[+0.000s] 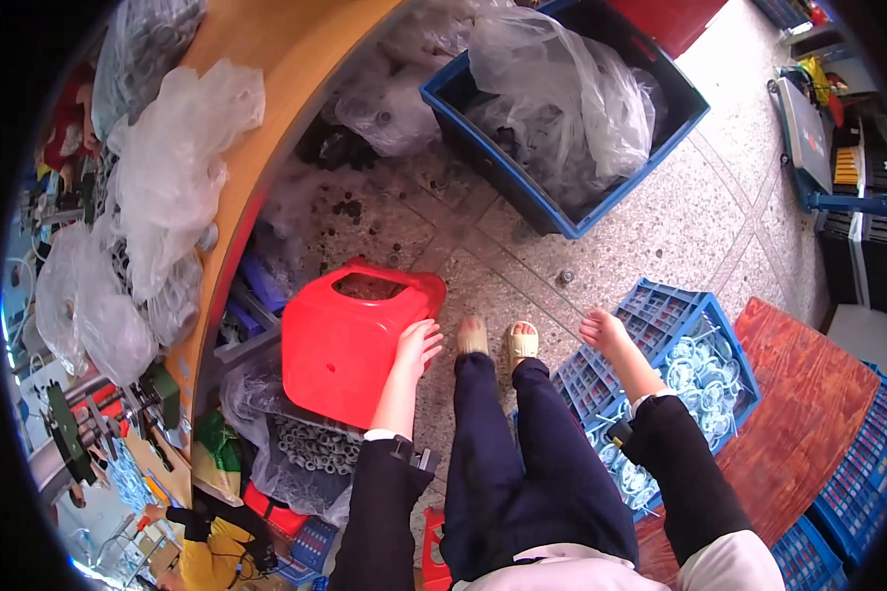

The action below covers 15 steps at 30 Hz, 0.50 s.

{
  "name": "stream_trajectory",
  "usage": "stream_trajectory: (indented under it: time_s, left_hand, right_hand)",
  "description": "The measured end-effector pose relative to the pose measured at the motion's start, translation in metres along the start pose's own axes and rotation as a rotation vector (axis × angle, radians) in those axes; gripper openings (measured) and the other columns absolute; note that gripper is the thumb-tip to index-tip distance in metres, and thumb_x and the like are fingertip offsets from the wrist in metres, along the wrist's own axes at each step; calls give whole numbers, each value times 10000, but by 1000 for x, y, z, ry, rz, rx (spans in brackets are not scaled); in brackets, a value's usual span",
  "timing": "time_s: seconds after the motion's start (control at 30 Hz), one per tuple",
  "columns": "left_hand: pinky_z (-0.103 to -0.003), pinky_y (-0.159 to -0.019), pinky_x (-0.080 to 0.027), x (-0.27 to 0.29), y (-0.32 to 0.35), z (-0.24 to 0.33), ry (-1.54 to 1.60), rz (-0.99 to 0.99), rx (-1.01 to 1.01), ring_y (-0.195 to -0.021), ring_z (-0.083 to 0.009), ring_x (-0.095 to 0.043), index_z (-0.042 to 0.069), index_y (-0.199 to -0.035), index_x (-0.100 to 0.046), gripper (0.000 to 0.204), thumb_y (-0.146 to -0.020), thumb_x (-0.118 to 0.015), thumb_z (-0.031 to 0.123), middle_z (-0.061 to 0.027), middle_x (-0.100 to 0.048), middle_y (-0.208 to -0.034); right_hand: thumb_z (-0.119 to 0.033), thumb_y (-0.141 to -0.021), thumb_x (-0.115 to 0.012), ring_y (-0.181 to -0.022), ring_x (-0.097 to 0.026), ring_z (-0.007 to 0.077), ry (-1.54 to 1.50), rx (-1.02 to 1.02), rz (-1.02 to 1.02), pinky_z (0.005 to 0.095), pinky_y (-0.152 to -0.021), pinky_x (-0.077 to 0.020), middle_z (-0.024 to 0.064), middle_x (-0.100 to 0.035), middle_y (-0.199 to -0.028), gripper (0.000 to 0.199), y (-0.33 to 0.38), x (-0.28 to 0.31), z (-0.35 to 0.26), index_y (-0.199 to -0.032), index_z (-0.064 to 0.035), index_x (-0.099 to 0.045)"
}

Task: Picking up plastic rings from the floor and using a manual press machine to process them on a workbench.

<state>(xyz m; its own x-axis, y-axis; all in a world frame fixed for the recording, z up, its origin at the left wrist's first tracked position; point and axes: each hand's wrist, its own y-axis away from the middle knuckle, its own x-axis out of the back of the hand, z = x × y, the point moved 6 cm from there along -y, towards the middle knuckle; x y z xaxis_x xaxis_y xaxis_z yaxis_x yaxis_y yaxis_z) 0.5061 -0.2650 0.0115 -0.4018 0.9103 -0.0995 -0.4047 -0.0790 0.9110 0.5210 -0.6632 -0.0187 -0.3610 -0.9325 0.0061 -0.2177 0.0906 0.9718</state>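
My left hand [416, 347] grips the right edge of a red plastic stool [350, 340], which stands on the speckled floor just left of my feet. My right hand [606, 330] hangs free in the air with its fingers loosely curled and nothing in them. It hovers over the near corner of a flat blue crate [660, 305] that holds clear plastic rings [705, 379]. Both forearms wear black sleeves.
A large blue bin [562, 212] lined with a clear plastic bag stands ahead. An orange curved table edge [256, 138] with bags of parts runs along the left. A red-brown wooden board [808, 404] and more blue crates lie at right. Another person in yellow [202, 552] is at lower left.
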Motion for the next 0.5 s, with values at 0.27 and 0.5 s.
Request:
stream_trajectory:
  time_s: [0.27, 0.5]
  left_hand:
    - [-321, -644, -450, 5, -153, 26, -260, 234, -6, -788, -119, -510, 81, -1042, -555, 307, -770, -592, 218, -46, -556, -936]
    - [-388, -1001, -293, 34, -351, 12, -811, 634, -92, -1226, -374, -294, -28, -1258, -303, 718, -668, -629, 220, -255, -377, -1271]
  right_hand:
    - [-223, -755, -566, -661, -589, 190, 456, 33, 24, 316, -611, -470, 44, -570, -801, 224, -109, -88, 6, -913, -66, -548]
    - [-207, -685, -610, -922, -559, 315, 1663, 680, -65, 395, -753, -473, 157, -558, -1014, 411, -277, -237, -8, -1060, -66, -519]
